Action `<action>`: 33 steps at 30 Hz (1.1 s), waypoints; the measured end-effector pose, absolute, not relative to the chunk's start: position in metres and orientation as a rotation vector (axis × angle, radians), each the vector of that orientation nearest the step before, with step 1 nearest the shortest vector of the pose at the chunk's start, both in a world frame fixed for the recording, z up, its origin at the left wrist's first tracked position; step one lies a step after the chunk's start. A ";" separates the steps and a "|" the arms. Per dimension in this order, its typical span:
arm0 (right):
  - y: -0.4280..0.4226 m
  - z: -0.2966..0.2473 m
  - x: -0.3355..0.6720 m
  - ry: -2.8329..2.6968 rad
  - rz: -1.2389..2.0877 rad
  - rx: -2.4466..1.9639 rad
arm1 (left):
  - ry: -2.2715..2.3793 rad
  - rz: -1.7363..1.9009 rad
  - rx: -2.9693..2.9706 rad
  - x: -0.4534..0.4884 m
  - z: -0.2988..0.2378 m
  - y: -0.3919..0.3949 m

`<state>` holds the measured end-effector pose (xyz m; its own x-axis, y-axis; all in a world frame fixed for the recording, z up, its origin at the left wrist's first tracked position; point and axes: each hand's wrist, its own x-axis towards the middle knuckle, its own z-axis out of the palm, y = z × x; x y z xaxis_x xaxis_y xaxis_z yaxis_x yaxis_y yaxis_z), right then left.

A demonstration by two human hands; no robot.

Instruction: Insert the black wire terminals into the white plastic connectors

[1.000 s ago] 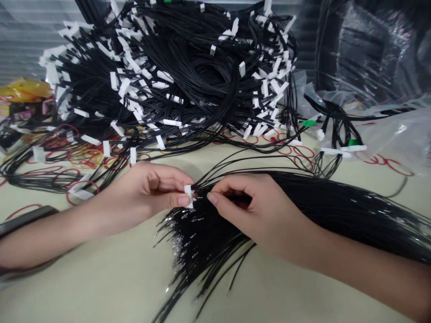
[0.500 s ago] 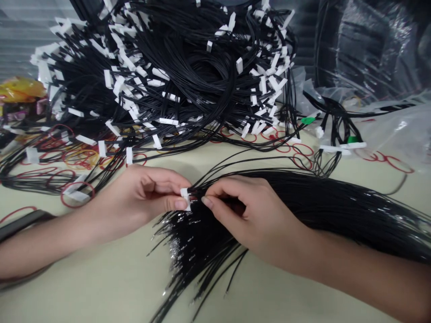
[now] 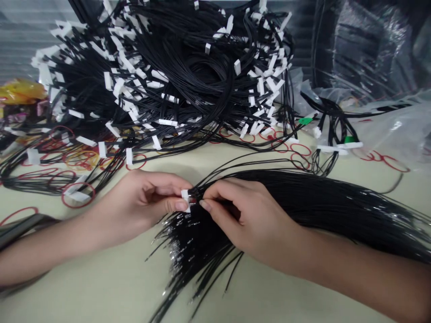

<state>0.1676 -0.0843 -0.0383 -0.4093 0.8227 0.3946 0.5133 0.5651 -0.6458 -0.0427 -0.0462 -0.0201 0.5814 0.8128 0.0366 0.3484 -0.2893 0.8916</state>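
Right fingers (image 3: 204, 205) nearer connector (image 3: 185, 200) (wire (image 3: 195, 195) pinched)

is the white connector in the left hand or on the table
In the left hand: its thumb and fingers pinch the white connector between them.

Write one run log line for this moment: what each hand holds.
left hand: holds white connector | right hand: pinches black wire at connector | nearby: black wire bundle, pile of wired connectors

A grey ribbed panel (image 3: 16, 40) stands behind the pale tabletop (image 3: 101, 287).
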 end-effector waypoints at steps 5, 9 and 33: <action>-0.085 -0.040 0.167 -2.128 0.485 -1.065 | 0.979 0.616 1.981 -0.045 -0.019 -0.048; -0.084 -0.039 0.169 -2.125 0.545 -1.057 | 1.009 0.586 1.996 -0.046 -0.018 -0.049; -0.082 -0.037 0.169 -1.963 0.705 -1.072 | 1.008 0.488 1.721 -0.042 -0.013 -0.041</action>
<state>0.1691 -0.0817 -0.0373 -0.3441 0.8651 0.3649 0.4354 0.4913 -0.7543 -0.0416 -0.0410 -0.0127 0.5643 0.8130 -0.1434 0.3920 -0.1109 0.9133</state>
